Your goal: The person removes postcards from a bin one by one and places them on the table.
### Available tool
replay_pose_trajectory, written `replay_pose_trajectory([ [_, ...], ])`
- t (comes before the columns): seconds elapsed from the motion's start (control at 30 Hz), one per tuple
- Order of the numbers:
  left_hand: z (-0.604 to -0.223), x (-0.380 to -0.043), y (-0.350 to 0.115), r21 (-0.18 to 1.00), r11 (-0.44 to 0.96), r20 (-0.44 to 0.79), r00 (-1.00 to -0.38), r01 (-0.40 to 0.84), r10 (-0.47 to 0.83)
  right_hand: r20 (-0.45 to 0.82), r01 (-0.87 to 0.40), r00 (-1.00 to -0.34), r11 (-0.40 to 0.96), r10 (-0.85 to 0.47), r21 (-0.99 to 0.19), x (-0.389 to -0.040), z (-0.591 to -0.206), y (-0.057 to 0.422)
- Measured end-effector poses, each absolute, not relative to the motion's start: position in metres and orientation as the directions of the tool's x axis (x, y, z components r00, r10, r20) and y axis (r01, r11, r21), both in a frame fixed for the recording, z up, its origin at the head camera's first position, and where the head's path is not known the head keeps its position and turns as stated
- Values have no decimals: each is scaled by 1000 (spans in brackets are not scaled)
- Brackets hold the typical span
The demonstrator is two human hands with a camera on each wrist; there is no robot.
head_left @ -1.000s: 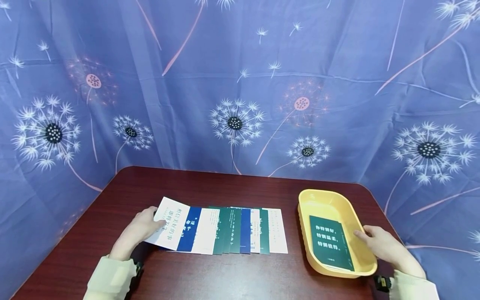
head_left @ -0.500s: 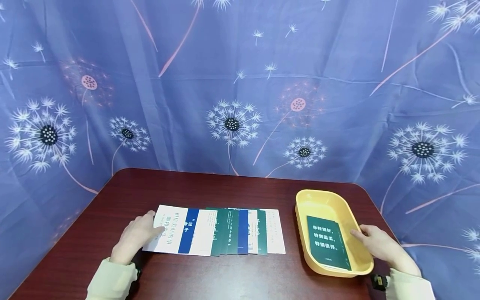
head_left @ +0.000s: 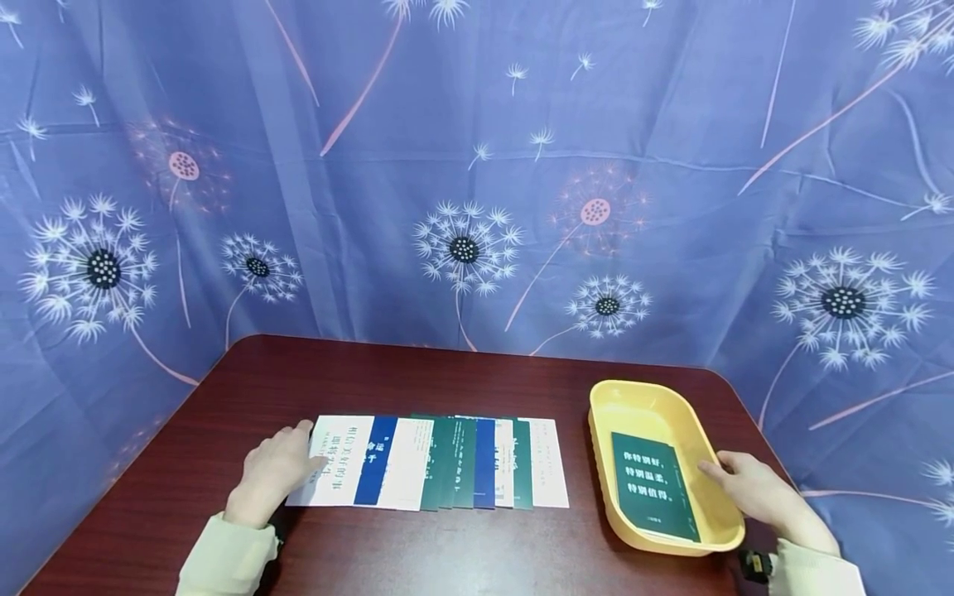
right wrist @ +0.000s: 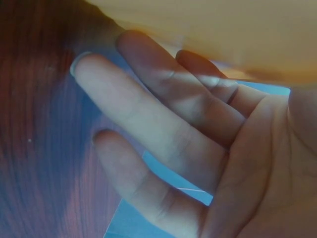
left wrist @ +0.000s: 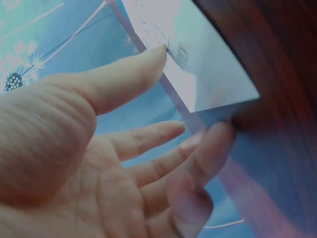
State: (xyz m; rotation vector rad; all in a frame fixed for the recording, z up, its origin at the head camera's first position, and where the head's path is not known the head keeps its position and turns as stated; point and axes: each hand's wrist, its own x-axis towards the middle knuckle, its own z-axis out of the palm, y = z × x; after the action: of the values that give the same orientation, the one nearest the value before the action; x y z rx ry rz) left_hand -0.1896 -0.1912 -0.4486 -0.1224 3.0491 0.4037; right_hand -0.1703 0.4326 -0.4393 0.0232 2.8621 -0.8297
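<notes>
A row of overlapping cards, white, blue and green with printed writing, lies on the table in the head view. My left hand is at its left end, the thumb over the edge of the outermost white card. In the left wrist view the fingers are loosely spread beside that card, with no firm pinch visible. My right hand grips the right side of a yellow tray, thumb inside and fingers outside. In the right wrist view those fingers lie below the tray wall. A green card tops some cards inside the tray.
The dark red wooden table has rounded far corners. Behind it and at its sides hangs a blue curtain with dandelion prints. Bare tabletop lies between the row's right end and the tray.
The white card at the left end, tilted up and askew a second ago, has come down flat in line with the row. My right hand has stayed on the tray.
</notes>
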Motion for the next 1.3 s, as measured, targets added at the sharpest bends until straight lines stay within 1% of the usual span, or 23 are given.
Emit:
replay_pose_trajectory([
  [0.4,-445,-184,-184,255,965,-32,-998,-57,-51,-164,69,-986,838,-25,-542,-167,-444,434],
  [0.5,-449,-183,-179,290,957,5,-1000,10,9,-172,77,-985,833,-22,-548,-166,-445,434],
  [0.67,-457,-181,-166,332,928,108,-984,169,141,-181,69,-983,821,-42,-567,-165,-446,434],
  [0.77,-459,-180,-153,335,906,157,-963,259,217,-163,54,-986,826,-46,-561,-165,-446,433],
  [0.83,-459,-180,-141,338,884,168,-945,324,282,-157,55,-987,830,-40,-555,-165,-445,432],
  [1.0,-450,-172,-103,369,796,161,-877,479,453,-174,73,-984,818,-34,-570,-165,-446,432],
  [1.07,-447,-168,-88,372,770,147,-852,518,502,-173,72,-984,815,-35,-575,-166,-447,432],
  [1.23,-444,-165,-52,339,730,115,-797,593,593,-139,36,-989,824,-53,-565,-169,-443,432],
  [1.3,-447,-166,-33,298,702,124,-755,647,643,-127,21,-990,832,-60,-554,-170,-442,433],
])
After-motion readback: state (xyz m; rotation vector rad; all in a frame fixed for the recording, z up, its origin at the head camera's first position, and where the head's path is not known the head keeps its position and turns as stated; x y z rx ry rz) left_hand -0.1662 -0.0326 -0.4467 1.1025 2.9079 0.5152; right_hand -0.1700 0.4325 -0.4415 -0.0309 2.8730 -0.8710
